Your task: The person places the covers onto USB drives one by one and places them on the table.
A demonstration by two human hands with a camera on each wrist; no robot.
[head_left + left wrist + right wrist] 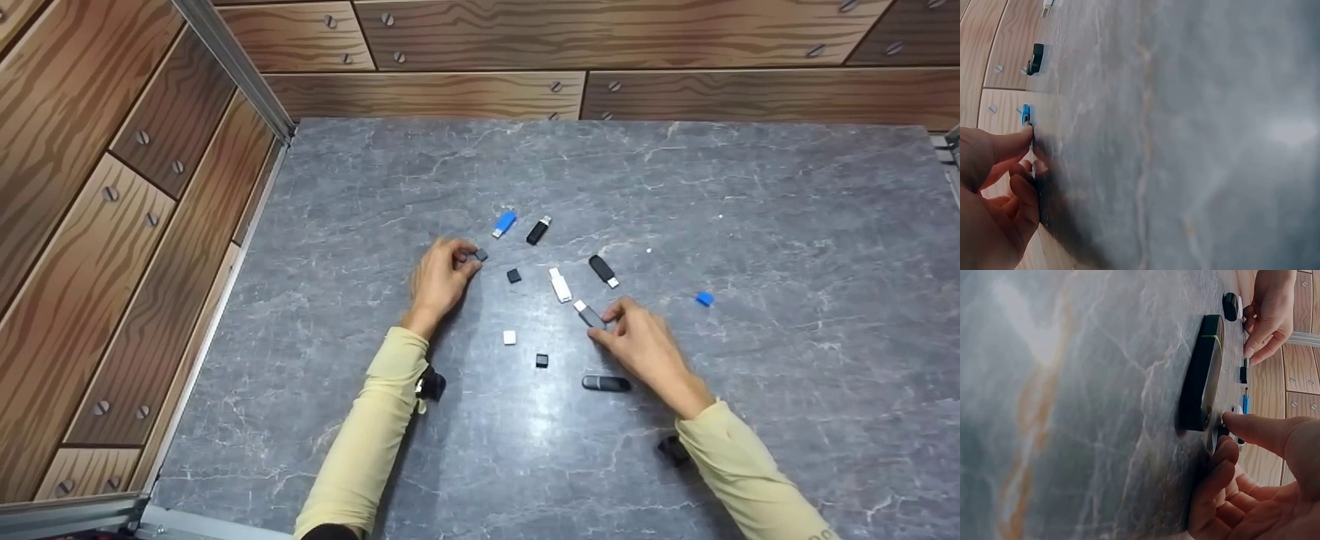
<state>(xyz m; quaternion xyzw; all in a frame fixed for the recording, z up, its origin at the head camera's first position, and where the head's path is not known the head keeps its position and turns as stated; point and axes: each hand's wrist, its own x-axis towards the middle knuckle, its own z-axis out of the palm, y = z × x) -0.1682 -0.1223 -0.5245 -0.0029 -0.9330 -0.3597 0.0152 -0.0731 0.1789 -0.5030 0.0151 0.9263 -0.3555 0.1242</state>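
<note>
Right hand (641,341) pinches the gray USB stick (590,315), just beside the white USB stick (560,286), on its near right. Left hand (439,279) pinches the gray cap (481,255), left of the white stick and slightly beyond.

Rest, relative to the white stick: black cap (514,276) left; white cap (509,337) near left; blue USB stick (505,223) far left; rounded dark stick (606,383) nearer the person, slightly right; blue cap (704,299) well right. All on the marbled tabletop (337,225).
</note>
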